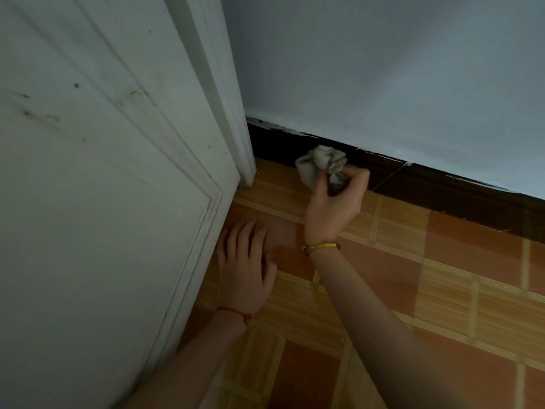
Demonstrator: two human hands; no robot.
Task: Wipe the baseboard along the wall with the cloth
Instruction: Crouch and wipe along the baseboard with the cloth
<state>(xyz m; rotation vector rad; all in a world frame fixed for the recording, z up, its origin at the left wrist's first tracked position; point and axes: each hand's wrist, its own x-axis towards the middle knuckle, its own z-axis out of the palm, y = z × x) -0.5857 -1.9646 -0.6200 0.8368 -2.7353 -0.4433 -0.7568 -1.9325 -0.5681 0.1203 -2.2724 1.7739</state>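
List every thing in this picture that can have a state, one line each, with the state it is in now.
Cloth: bunched, gripped, against the baseboard.
Right hand: grips the cloth.
Left hand: flat on the floor, fingers straight.
Baseboard: dark, pale specks along its top edge.
Door: white, scuffed; open or closed, cannot tell.
Floor: tiled, bears the left hand.

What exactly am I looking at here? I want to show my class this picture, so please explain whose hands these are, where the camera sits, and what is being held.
No machine here: a person wears a camera on the head, looking down at their own hands. The right hand grips a crumpled grey cloth against the dark baseboard at the foot of the pale wall. The left hand rests flat on the tiled floor, beside a white door. A gold bracelet circles the right wrist, a red string the left.
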